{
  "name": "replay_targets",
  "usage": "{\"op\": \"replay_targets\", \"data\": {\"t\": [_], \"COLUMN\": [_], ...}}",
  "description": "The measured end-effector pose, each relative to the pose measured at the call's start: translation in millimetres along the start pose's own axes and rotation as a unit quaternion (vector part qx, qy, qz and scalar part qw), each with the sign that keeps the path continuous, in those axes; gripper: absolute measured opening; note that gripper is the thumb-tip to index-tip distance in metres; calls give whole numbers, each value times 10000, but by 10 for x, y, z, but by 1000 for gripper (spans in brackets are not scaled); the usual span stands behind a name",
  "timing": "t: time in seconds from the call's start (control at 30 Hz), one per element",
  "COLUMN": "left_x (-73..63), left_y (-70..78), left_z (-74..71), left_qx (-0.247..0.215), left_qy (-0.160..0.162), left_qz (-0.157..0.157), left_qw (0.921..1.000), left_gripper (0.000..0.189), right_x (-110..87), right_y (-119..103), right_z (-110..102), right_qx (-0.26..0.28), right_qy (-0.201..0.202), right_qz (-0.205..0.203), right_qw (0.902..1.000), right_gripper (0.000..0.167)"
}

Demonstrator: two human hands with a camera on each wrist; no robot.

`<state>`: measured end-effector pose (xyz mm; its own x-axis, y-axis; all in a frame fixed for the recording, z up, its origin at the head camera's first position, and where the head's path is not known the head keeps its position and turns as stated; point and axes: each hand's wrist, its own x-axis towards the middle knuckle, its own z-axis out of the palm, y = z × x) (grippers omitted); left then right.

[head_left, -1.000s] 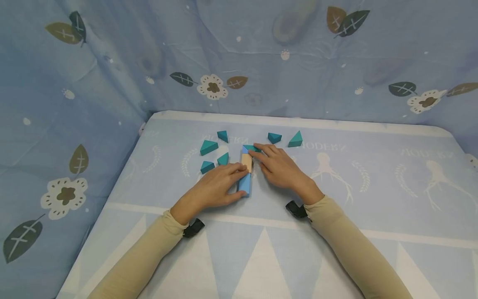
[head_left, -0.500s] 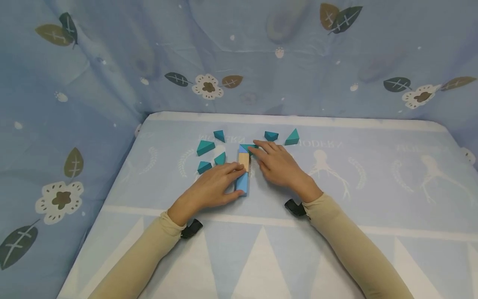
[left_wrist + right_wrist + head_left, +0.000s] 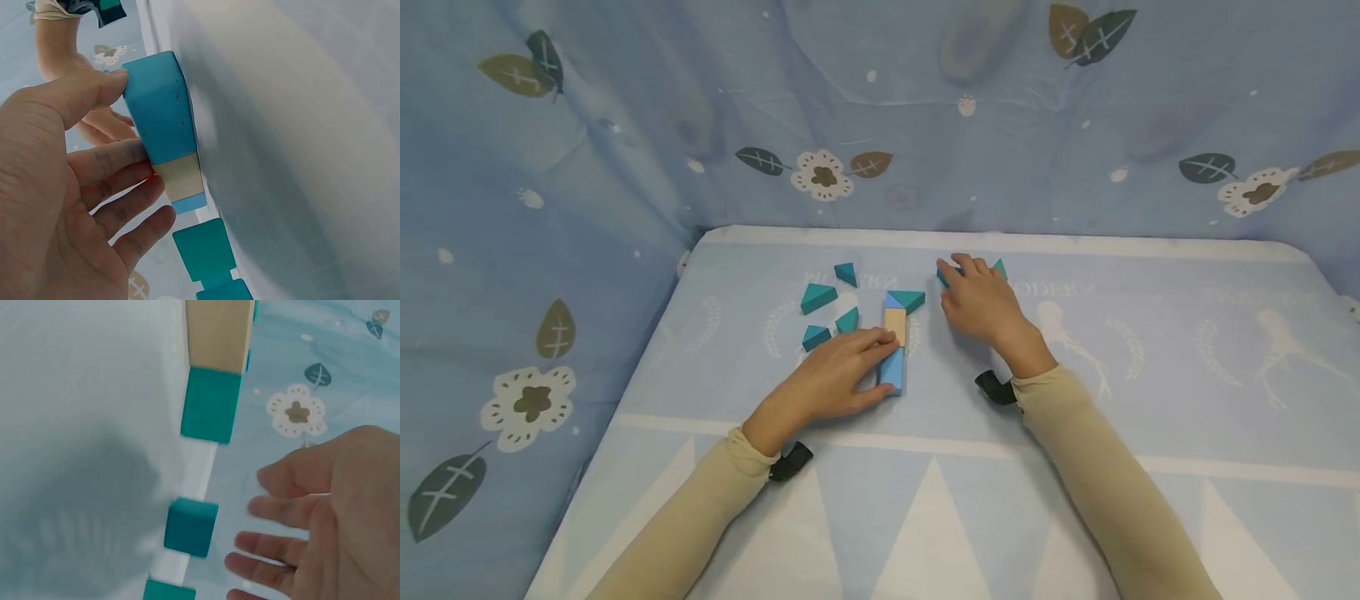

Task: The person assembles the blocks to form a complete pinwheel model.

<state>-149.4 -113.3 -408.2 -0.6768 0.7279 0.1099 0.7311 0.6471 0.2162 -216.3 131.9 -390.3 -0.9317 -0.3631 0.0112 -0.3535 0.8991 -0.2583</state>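
A light-blue block (image 3: 892, 368), a natural-wood block (image 3: 895, 325), a small blue triangle (image 3: 892, 301) and a green triangular block (image 3: 910, 299) lie joined on the table. My left hand (image 3: 835, 375) rests on this row, its thumb at the near end of the light-blue block and its fingertips at the wood block. Farther right, my right hand (image 3: 985, 304) is over a dark-teal block (image 3: 191, 527) and a green triangular block (image 3: 1000, 268), partly covering both. In the right wrist view its fingers are relaxed and apart from the dark-teal block, with nothing held.
Several loose teal and green blocks lie left of the row, among them a green block (image 3: 818, 297) and a small dark-teal block (image 3: 846, 273). A blue patterned curtain (image 3: 895, 108) borders the table's (image 3: 1120, 400) back and left sides.
My right hand has left the green triangular block at the row's far end and moved right and away from me, over the loose blocks. The left hand stays on the row.
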Motion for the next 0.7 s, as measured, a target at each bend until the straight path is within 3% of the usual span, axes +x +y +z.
{"op": "replay_targets", "data": {"t": [0.23, 0.5, 0.7], "left_x": [-5, -8, -13], "left_y": [0, -16, -17], "left_z": [6, 11, 15], "left_qx": [63, 143, 134], "left_qy": [41, 87, 113], "left_qz": [11, 90, 114], "left_qw": [10000, 9998, 9998], "left_gripper": [60, 60, 60], "right_x": [23, 54, 88], "right_y": [-70, -26, -54], "right_z": [104, 172, 215], "right_qx": [-211, -1, 54], "right_qy": [-1, 273, 224], "right_qz": [115, -211, -507], "right_qw": [9997, 9994, 9984], "right_gripper": [51, 49, 50]}}
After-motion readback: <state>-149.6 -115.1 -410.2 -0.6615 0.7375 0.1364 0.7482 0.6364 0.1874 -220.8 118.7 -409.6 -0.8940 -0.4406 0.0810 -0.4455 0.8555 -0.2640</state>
